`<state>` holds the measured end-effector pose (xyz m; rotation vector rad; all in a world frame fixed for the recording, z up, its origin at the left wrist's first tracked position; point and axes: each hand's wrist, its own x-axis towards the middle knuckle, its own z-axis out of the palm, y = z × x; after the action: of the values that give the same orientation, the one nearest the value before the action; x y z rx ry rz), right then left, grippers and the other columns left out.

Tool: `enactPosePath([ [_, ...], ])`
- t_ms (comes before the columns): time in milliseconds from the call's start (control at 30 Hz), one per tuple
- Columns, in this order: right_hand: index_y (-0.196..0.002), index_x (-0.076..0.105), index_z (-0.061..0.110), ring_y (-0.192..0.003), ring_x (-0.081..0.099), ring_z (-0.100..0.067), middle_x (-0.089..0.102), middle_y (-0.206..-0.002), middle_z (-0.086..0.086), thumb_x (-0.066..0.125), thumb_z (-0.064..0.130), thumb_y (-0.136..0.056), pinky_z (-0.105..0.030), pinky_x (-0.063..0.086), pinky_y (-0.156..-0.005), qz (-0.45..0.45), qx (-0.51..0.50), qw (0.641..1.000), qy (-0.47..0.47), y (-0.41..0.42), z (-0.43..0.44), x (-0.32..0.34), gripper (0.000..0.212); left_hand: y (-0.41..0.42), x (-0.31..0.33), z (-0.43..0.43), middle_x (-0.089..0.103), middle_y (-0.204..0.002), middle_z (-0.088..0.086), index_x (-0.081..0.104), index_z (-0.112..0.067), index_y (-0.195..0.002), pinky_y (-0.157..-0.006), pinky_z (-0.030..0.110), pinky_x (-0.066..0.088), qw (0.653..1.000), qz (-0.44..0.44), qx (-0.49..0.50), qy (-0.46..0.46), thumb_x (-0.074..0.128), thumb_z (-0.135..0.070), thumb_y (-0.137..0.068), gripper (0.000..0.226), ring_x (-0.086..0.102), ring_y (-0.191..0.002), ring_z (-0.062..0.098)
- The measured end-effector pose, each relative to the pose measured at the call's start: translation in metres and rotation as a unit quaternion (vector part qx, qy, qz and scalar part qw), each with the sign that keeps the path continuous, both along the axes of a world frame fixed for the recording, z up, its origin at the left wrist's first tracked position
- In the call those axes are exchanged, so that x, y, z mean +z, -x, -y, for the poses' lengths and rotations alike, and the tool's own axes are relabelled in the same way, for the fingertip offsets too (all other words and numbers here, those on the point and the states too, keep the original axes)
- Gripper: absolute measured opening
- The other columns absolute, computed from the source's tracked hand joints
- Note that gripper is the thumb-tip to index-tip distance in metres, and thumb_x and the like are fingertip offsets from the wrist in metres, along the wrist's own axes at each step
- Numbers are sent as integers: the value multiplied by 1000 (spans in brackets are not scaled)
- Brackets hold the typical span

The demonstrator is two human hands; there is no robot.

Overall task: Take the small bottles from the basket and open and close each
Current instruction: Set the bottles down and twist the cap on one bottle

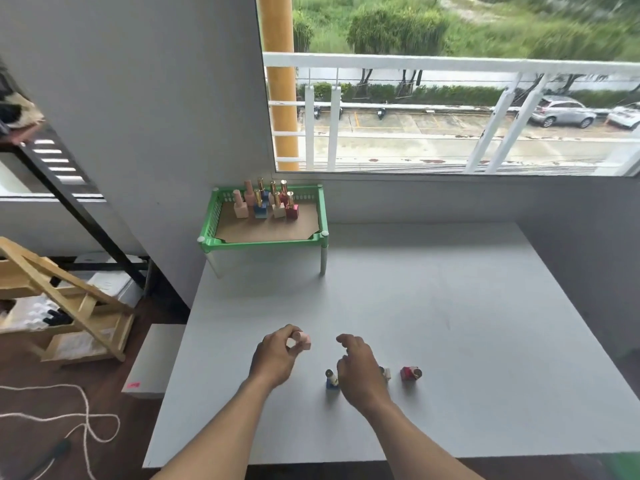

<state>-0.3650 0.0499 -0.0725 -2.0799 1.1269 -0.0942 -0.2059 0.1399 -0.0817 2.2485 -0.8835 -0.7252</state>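
Observation:
My left hand [277, 355] holds a small pink bottle [303, 340] just above the table, its fingers wrapped around it. My right hand [358, 367] hovers beside it with fingers apart, holding nothing. Three small bottles stand on the table near my right hand: a blue one [331, 379] just left of it, a pale one [386, 373] partly hidden behind it, and a red one [410, 373] further right. The green basket [323, 216] stands on legs at the table's far left corner, with several more small bottles [265, 204] upright inside.
The grey table [450, 323] reaches to a low wall under a window on the far side. A wall edge runs along the table's left. On the floor to the left are a wooden rack [69, 306], a grey box [152, 362] and a white cord [69, 414].

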Motion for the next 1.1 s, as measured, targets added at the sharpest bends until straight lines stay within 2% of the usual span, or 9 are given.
enactPosePath([
  [233, -132, 48, 18, -121, 47, -17, 54, -128, -1, 40, 12, -96, -35, 45, -95, 69, 13, 994, 79, -35, 35, 53, 37, -26, 39, 37, 62, -93, -16, 64, -27, -100, -71, 31, 47, 998, 60, -11, 29, 64, -30, -90, 10, 64, -81, 22],
  [367, -130, 50, 18, -119, 49, -19, 57, -125, -2, 42, 17, -97, -38, 46, -94, 101, 21, 989, 105, -58, 56, 84, 34, -43, 65, 56, 68, -95, -14, 65, -32, -97, -73, 31, 49, 995, 68, -7, 66, 63, -35, -89, 9, 64, -78, 19],
  [500, -132, 51, 16, -115, 54, -23, 58, -124, -4, 44, 29, -100, -40, 48, -93, 131, 46, 980, 145, -85, 78, 120, 35, -64, 92, 71, 69, -96, -13, 66, -30, -98, -77, 34, 53, 992, 92, -6, 81, 60, -43, -88, 17, 64, -85, 17],
  [633, -135, 48, 16, -116, 54, -22, 58, -126, -5, 44, 31, -100, -38, 46, -97, 149, 91, 964, 200, -108, 98, 157, 39, -84, 116, 82, 69, -97, -10, 67, -30, -102, -76, 32, 51, 989, 111, -11, 98, 62, -46, -87, 23, 64, -88, 15],
  [733, -137, 48, 17, -114, 55, -26, 59, -126, -7, 43, 31, -100, -41, 46, -96, 141, 117, 951, 248, -121, 108, 176, 41, -98, 130, 88, 70, -99, -9, 66, -30, -106, -74, 28, 47, 986, 128, -14, 109, 67, -39, -86, 22, 63, -89, 14],
  [900, -134, 51, 20, -113, 55, -28, 62, -125, -6, 45, 26, -99, -41, 46, -94, 106, 165, 929, 315, -137, 118, 186, 36, -117, 139, 95, 69, -96, -9, 66, -31, -105, -77, 32, 52, 983, 137, -8, 119, 68, -45, -84, 25, 63, -87, 14],
  [1100, -137, 48, 25, -115, 54, -28, 58, -126, -5, 46, 28, -99, -40, 45, -95, 62, 177, 936, 298, -150, 125, 186, 38, -130, 135, 100, 69, -98, -8, 66, -30, -107, -80, 33, 53, 982, 140, -20, 127, 70, -43, -85, 26, 64, -88, 15],
])
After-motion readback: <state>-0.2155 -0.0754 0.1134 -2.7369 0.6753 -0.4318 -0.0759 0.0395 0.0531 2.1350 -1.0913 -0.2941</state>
